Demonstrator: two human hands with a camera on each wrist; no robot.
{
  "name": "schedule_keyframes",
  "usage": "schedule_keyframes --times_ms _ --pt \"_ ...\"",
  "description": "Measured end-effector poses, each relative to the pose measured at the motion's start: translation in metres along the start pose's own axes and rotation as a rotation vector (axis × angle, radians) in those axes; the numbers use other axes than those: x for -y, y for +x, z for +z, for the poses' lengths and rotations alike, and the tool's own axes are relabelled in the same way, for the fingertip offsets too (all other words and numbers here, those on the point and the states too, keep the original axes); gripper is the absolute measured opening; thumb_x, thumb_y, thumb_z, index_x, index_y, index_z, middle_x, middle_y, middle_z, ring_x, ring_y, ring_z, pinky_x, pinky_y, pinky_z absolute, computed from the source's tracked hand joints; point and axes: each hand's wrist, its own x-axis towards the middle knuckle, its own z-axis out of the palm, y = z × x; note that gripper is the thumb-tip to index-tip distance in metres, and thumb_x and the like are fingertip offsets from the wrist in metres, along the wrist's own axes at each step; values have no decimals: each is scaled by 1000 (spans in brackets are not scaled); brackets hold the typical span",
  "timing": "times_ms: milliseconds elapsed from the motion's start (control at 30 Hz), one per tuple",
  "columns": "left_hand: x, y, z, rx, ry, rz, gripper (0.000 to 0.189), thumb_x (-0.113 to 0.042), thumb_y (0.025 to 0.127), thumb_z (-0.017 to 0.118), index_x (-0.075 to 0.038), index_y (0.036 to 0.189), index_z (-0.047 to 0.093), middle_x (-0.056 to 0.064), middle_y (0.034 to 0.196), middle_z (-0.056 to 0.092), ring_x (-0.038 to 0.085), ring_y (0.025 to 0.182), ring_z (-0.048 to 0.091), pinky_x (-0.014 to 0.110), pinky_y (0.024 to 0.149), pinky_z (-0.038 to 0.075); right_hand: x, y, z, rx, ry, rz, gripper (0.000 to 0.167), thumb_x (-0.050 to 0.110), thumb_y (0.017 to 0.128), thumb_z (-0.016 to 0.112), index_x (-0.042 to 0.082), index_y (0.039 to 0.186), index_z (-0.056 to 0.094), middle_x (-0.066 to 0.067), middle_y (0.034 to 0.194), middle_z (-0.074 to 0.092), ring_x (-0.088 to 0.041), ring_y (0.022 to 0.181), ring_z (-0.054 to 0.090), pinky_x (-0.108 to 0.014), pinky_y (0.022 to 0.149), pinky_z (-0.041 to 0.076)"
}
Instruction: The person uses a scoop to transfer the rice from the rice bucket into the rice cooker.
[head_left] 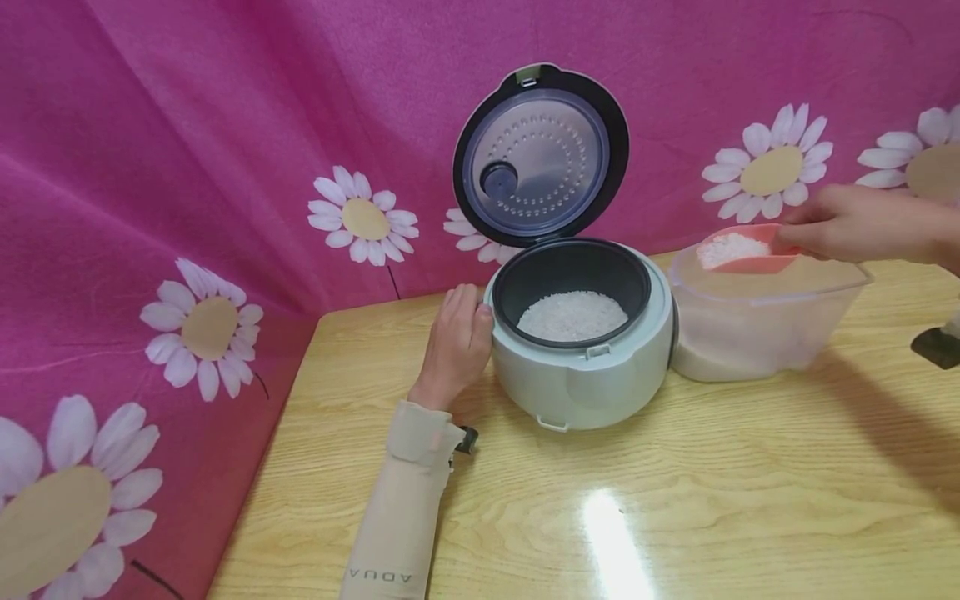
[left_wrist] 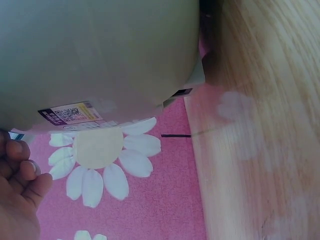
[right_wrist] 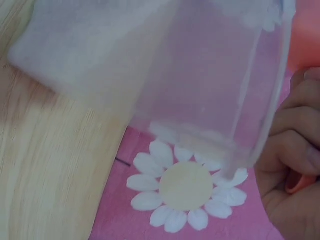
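A pale green rice cooker (head_left: pixel 577 383) stands with its lid (head_left: pixel 555 150) raised. White rice (head_left: pixel 573 317) lies in its dark inner pot (head_left: pixel 517 275). My left hand (head_left: pixel 455 337) rests against the cooker's left side, thumb at the rim; its fingers curl loosely beside the cooker body (left_wrist: pixel 110 50) in the left wrist view. My right hand (head_left: pixel 847 221) grips a coral-red scoop (head_left: pixel 757 265) by the handle, over a clear plastic bin (head_left: pixel 757 325). Rice (head_left: pixel 731 248) heaps in the scoop. More rice (head_left: pixel 708 362) shows through the bin's lower wall.
The bin stands right beside the cooker on a wood-grain table (head_left: pixel 525 508). A magenta cloth (head_left: pixel 262 100) with daisies hangs behind and to the left of the table. The raised lid stands up close before that cloth.
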Motion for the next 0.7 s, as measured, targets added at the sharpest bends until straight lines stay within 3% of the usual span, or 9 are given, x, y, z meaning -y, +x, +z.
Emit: schedule_keyframes --times_ms 233,600,700 --pt "0 0 -2 -1 -4 -4 33 -31 101 31 -5 100 51 11 92 52 25 96 51 39 86 46 28 4 -3 6 76 -7 29 26 105 53 8 89 70 7 58 36 -5 51 30 -31 50 32" --pt "0 0 -2 2 1 1 33 -31 101 31 -6 100 52 11 93 53 25 96 51 39 86 48 73 11 9 -71 132 -63 35 28 100 60 4 75 64 6 57 41 -7 50 36 -31 51 33" --pt "1 0 -1 -1 0 1 32 -32 101 32 -6 101 52 10 94 53 23 96 51 38 87 49 87 14 12 -85 94 -62 28 28 98 62 8 82 72 5 59 44 -9 52 39 -30 52 34"
